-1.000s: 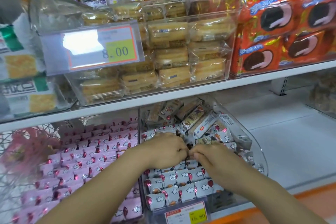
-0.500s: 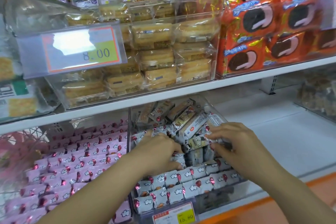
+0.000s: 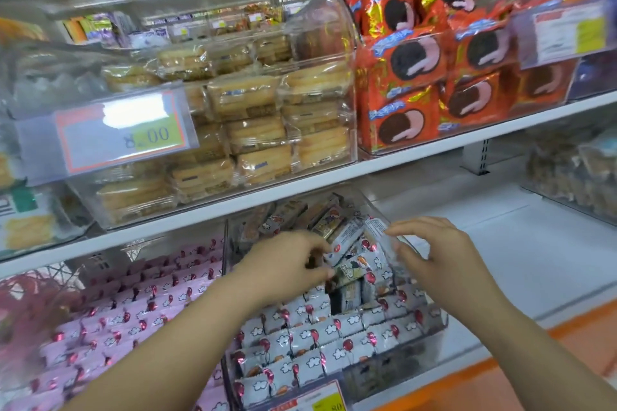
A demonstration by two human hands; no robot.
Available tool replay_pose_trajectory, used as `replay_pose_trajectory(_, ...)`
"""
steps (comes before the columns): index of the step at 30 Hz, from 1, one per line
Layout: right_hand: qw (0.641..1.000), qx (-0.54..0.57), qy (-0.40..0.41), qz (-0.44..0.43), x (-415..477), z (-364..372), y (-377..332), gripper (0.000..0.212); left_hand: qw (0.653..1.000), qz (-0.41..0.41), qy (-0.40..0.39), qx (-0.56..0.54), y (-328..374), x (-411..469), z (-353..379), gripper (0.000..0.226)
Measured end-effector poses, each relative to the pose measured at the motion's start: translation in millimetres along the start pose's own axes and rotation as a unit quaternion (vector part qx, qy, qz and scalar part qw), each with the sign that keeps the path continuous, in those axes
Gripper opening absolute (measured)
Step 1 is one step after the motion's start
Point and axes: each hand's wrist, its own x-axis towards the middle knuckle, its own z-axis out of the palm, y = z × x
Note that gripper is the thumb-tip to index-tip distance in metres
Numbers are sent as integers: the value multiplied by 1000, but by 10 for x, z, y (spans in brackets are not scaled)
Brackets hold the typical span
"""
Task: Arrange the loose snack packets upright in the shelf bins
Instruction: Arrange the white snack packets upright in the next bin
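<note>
Snack packets (image 3: 354,253): lower shelf (image 3: 534,243), clear bin (image 3: 437,324), loose heap at the far end.
Near rows (image 3: 320,340) already stand upright. Left grip (image 3: 287,264) pinches a heap packet; right grip (image 3: 434,253) is wide, fingertips at the heap's right edge. Next move, as judged: turn the gathered packets upright and seat them behind the rows.

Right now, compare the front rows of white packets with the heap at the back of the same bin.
The front rows stand upright in tidy lines; the back heap lies tilted and jumbled. The front rows all show the cloud-and-balloon face; the back heap shows mixed sides. The left hand and right hand are at the back heap, not the front rows. Both sit in one clear bin and have white wrappers.
</note>
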Motion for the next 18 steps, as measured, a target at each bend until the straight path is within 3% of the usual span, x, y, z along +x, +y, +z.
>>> replay_pose_trajectory(4,1000,1,-6,-2,-17,27,9,22,997,38,46,38,237,147,152,53)
replay_pose_trajectory(8,1000,3,-4,-5,-26,2,-19,22,993,38,53,98,285,253,265,46)
replay_pose_trajectory(12,999,40,-24,2,-39,-50,-94,19,991,33,126,6,272,172,186,39)
replay_pose_trajectory(16,985,163,-32,53,-72,-75,-249,40,975,65,191,-88,278,35,59,44)
replay_pose_trajectory(18,975,217,-19,51,-92,-68,-332,37,970,96,198,-105,324,1,20,40)
